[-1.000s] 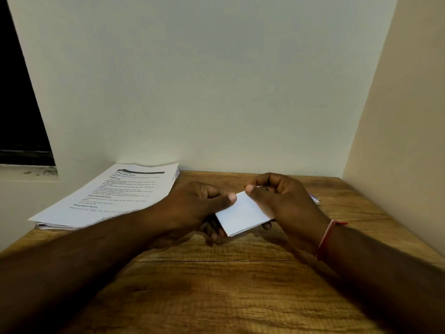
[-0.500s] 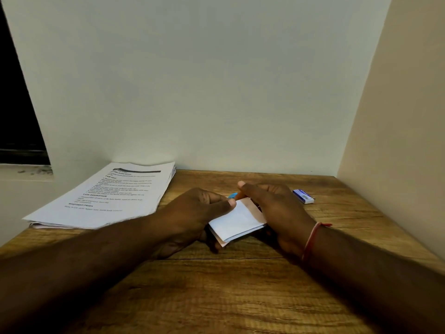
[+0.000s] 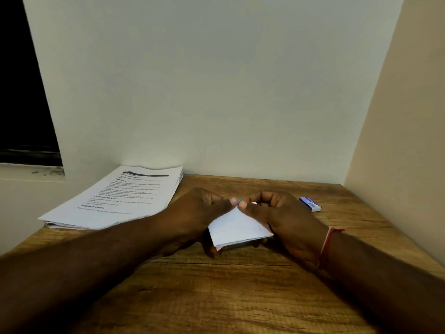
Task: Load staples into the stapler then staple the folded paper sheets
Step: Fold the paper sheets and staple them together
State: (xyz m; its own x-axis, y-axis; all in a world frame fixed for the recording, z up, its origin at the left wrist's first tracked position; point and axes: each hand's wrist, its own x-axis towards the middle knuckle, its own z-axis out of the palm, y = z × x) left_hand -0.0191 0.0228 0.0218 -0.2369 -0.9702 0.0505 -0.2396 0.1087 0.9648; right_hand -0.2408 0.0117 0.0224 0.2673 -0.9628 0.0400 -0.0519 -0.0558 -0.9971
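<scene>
A person's two hands are meeting over the middle of a wooden desk (image 3: 216, 292), seen from above and behind. The left hand (image 3: 195, 213) and the right hand (image 3: 286, 218) are both holding the folded paper sheets (image 3: 237, 227), a small white packet lying tilted between them, low over the desk. Each hand's fingers (image 3: 265, 196) are curling around the packet, with the thumbs pinching its far top corner. A small blue piece (image 3: 239, 201) is showing between the thumb tips; the rest is hidden, so what it is cannot be told. A red thread band (image 3: 325, 248) is circling the right wrist. A small blue and white box (image 3: 310, 204) is lying near the right hand. A stack of printed pages (image 3: 120, 196) is resting at the far left.
</scene>
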